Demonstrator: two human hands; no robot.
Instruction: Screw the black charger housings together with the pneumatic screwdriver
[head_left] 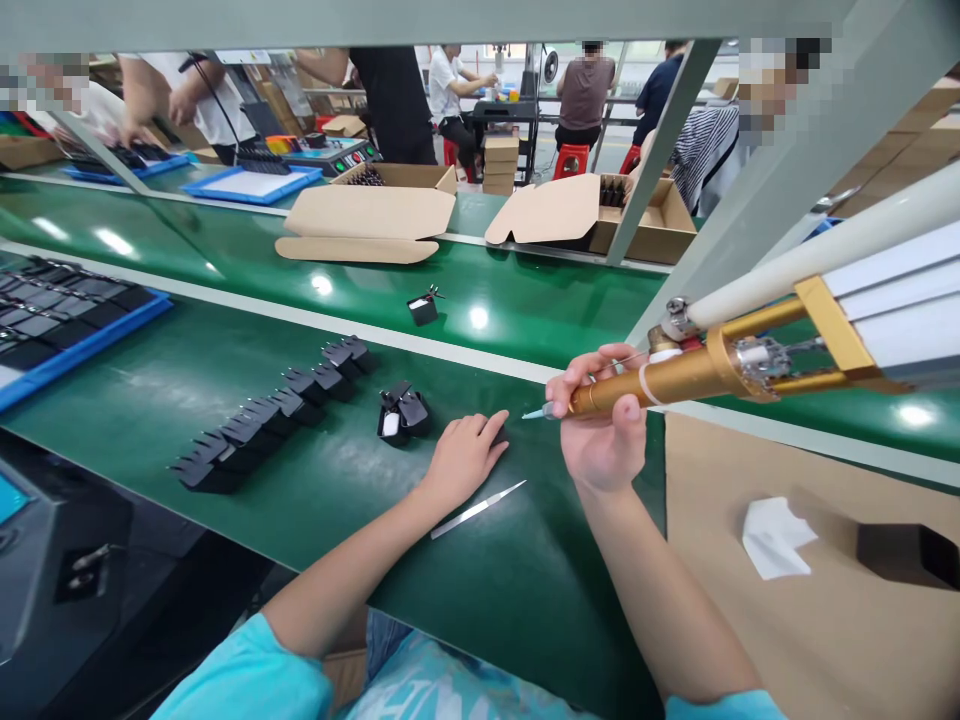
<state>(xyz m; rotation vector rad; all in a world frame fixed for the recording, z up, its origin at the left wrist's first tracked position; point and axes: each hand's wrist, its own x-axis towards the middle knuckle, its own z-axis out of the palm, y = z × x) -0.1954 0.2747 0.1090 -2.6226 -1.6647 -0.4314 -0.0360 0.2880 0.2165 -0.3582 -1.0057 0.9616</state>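
Observation:
My right hand (600,435) wraps around a gold glue dispenser (622,393) with a small teal nozzle, hung from a white pipe at the upper right. The nozzle points left, toward my left hand (466,455). That hand rests low over the green bench with its fingers curled on a small black part (499,437), mostly hidden by the fingers. Left of it stand black plug housings (411,412), one with a white inside. Metal tweezers (480,510) lie on the bench below my left hand.
A slanting row of black plug adapters (281,410) stands at left, beyond it a blue tray (90,350). One black housing (422,307) sits on the green conveyor (360,285). Cardboard with white paper (776,540) and a black block (907,553) lies right. Co-workers are behind the frame bars.

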